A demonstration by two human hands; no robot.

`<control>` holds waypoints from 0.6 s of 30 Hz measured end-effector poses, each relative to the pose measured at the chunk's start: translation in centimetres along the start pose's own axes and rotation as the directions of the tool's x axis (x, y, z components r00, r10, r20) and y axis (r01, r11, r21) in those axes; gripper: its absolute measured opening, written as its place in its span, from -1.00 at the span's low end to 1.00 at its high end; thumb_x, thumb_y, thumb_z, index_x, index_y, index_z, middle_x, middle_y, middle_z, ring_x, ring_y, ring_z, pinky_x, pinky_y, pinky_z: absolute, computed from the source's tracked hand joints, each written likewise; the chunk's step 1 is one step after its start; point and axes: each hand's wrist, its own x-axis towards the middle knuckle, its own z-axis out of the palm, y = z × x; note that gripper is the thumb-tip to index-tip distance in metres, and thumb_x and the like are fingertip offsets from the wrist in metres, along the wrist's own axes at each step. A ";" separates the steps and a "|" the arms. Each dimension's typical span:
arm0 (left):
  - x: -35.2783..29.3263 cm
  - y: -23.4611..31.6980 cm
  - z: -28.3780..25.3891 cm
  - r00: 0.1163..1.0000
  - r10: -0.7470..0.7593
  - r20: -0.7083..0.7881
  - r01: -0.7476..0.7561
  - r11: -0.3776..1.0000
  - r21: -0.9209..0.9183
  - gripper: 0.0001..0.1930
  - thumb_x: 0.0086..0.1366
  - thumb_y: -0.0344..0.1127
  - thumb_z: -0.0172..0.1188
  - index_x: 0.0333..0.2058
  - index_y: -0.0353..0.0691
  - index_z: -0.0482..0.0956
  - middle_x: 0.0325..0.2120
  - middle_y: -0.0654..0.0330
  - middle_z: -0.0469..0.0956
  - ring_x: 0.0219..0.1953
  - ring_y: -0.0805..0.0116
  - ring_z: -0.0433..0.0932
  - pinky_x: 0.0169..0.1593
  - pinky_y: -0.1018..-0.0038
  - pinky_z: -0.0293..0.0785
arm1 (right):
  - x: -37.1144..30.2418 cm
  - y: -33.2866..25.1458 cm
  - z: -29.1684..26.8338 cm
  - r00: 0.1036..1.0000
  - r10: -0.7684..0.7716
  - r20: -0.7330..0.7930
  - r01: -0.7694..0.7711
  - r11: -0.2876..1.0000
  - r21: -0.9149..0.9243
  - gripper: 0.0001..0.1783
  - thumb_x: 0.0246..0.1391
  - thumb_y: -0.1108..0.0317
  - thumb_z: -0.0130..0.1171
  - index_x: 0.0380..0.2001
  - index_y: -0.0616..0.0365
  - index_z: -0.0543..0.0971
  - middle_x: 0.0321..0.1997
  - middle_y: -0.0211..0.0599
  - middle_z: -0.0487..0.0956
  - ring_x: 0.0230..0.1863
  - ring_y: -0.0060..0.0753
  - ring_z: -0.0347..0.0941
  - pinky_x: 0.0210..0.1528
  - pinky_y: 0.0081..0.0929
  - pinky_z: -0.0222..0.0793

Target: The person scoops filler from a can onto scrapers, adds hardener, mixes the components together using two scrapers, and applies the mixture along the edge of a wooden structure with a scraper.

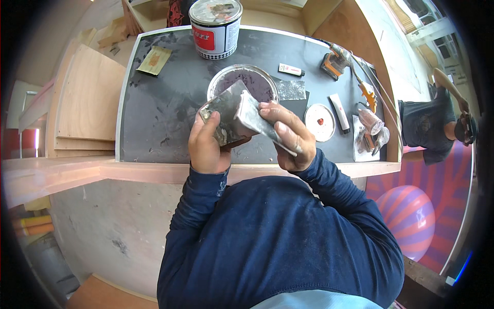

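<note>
My left hand (205,149) is closed on a flat, putty-smeared spreader plate (224,112), thumb on its upper face. In my right hand (294,138) is a second flat spreader (253,114), pale with smeared filler, fingers bent over its face. The two spreaders meet at an angle in front of my chest, above the table's near part. Just beyond them lies an open round tin (210,88) with greyish-purple paste inside; the spreaders hide its near side.
A large white and red can (215,32) stands at the back. A sanding sheet (154,60) lies left. Towards the right are a white lid (315,135) with a red dab, tubes (339,112), an orange power tool (335,64) and cables. Another person (429,121) is far right.
</note>
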 end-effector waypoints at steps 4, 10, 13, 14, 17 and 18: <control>-0.1 -0.4 0.1 0.994 0.106 -0.010 -0.105 0.993 0.060 -0.65 0.42 -0.33 -0.10 0.13 -0.27 0.29 -0.04 0.02 0.49 -0.06 0.16 0.60 -0.04 0.32 0.63 | 0.1 -0.5 0.7 0.998 0.000 0.058 0.001 1.000 -0.013 -0.13 -0.16 0.93 -0.03 0.26 0.01 0.33 0.13 0.30 0.39 0.18 0.43 0.40 0.25 0.17 0.29; 0.8 -2.1 -2.2 0.737 0.606 0.298 -0.586 0.353 0.730 -0.69 0.44 -0.36 -0.10 0.10 -0.28 0.31 -0.07 0.07 0.49 -0.06 0.28 0.55 0.01 0.39 0.53 | 0.5 -1.0 0.6 0.984 0.067 0.163 -0.054 0.995 -0.082 -0.21 -0.28 0.93 0.05 0.07 0.03 0.53 0.15 0.17 0.37 0.25 0.41 0.33 0.28 0.14 0.30; -0.1 -2.0 -1.0 0.938 0.345 -0.025 -0.340 0.933 0.120 -0.69 0.43 -0.35 -0.08 0.10 -0.27 0.32 -0.07 0.08 0.49 -0.06 0.29 0.54 -0.01 0.39 0.53 | 0.4 -0.9 0.8 0.982 0.072 0.173 -0.056 0.994 -0.096 -0.15 -0.33 0.94 0.05 0.10 0.00 0.52 0.15 0.16 0.37 0.25 0.39 0.33 0.28 0.12 0.31; -0.1 -2.1 -1.0 0.938 0.346 -0.025 -0.341 0.932 0.120 -0.69 0.43 -0.35 -0.08 0.10 -0.27 0.32 -0.07 0.08 0.49 -0.06 0.29 0.54 -0.01 0.39 0.53 | 0.3 -0.8 0.8 0.982 0.073 0.175 -0.056 0.993 -0.103 -0.12 -0.35 0.95 0.04 0.11 -0.01 0.52 0.15 0.16 0.36 0.25 0.38 0.34 0.27 0.10 0.32; -0.4 -2.1 -0.8 0.941 0.337 -0.032 -0.336 0.941 0.026 -0.69 0.42 -0.35 -0.07 0.10 -0.27 0.32 -0.07 0.08 0.49 -0.05 0.28 0.54 0.01 0.37 0.52 | 0.5 -1.3 0.7 0.980 0.108 0.166 -0.088 0.988 -0.124 -0.11 -0.35 0.96 0.06 0.12 -0.04 0.52 0.15 0.13 0.36 0.25 0.37 0.35 0.26 0.05 0.35; -0.4 -2.2 -0.9 0.937 0.346 -0.039 -0.345 0.938 0.039 -0.62 0.41 -0.31 -0.06 0.14 -0.33 0.31 -0.03 0.02 0.47 -0.01 0.25 0.51 0.05 0.35 0.47 | 0.4 -1.3 0.7 0.981 0.107 0.164 -0.087 0.988 -0.125 -0.11 -0.35 0.96 0.06 0.12 -0.04 0.52 0.15 0.13 0.36 0.25 0.37 0.35 0.26 0.05 0.35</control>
